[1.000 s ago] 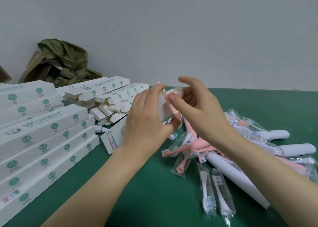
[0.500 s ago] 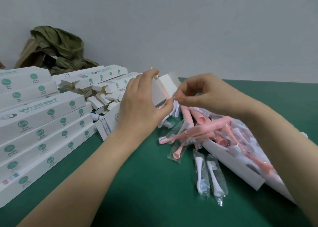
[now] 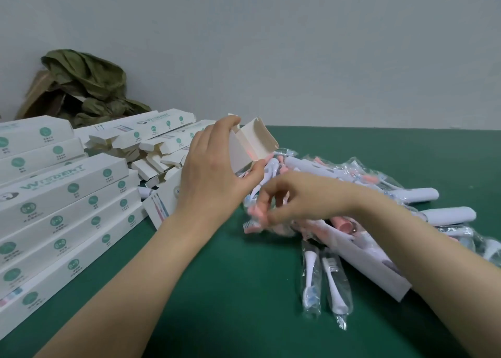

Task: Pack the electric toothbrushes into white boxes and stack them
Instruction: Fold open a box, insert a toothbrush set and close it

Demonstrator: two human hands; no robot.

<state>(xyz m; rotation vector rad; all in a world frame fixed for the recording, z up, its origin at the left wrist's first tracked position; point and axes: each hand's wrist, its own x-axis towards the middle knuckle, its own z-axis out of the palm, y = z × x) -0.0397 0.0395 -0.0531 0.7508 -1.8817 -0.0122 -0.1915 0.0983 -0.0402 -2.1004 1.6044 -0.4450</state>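
Head: stacked boxes (image 3: pixel 67 208) left, cloth (image 3: pixel 89 86) behind

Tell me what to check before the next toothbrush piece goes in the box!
1. Box held firmly: ok. The left hand grips the open white box with fingers on top and thumb below.
2. Box end open: ok. The end flap is folded back, so the opening is clear.
3. Something already inside: ok. A pink part shows in the opening.
4. Next piece picked up: cannot tell. The right hand is curled over the wrapped pink brush heads, but it is blurred.
5. Place to stack: ok. The packed boxes lie in tidy layers at the left.
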